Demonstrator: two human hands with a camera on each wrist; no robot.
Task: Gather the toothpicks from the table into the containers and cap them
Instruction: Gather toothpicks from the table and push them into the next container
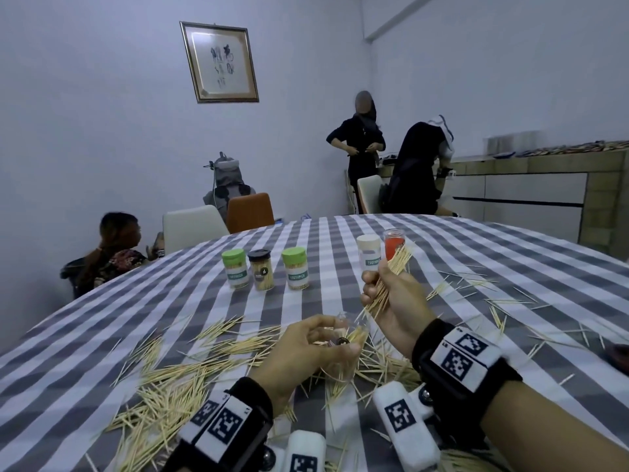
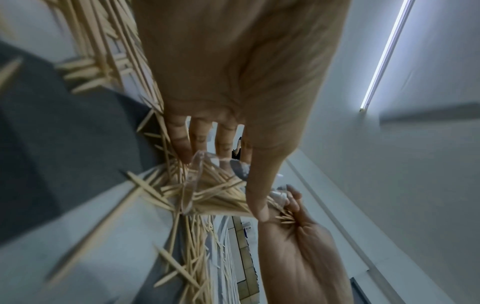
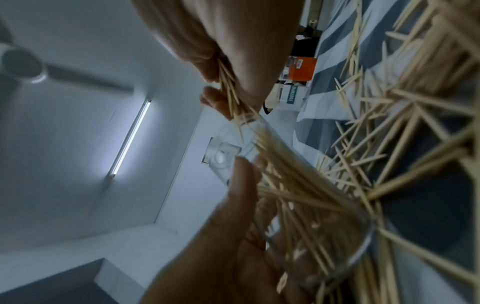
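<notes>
you sit at a wide desk (image 1: 510, 267) covered in a grey-and-white checked cloth, in a pale room with a framed picture (image 1: 219, 62) on the far wall. a tube light (image 3: 130, 137) and a ceiling fan (image 3: 23, 65) show overhead in the right wrist view. a long tiled counter (image 1: 544, 178) runs along the right wall. other people sit or stand beyond the far edge of the desk, near a white chair (image 1: 192, 226) and an orange chair (image 1: 250, 211).

loose toothpicks (image 1: 177, 386) lie scattered thickly over the near part of the desk and more thinly to the right. farther back stand three capped containers in a row, two with green caps (image 1: 234, 267) (image 1: 294, 272) and one with a dark cap (image 1: 260, 269) between them. to their right stand a white-capped container (image 1: 368, 253) and a red-tinted one (image 1: 394, 243).

your left hand (image 1: 299, 352) holds a clear open container (image 1: 343, 349) low over the pile, fingers curled round it, with some toothpicks already inside. your right hand (image 1: 394, 294) is raised just above and right of it, its grip closed round a bundle of toothpicks (image 1: 391, 281). the bundle slants, its lower ends pointing toward the container's mouth.
</notes>
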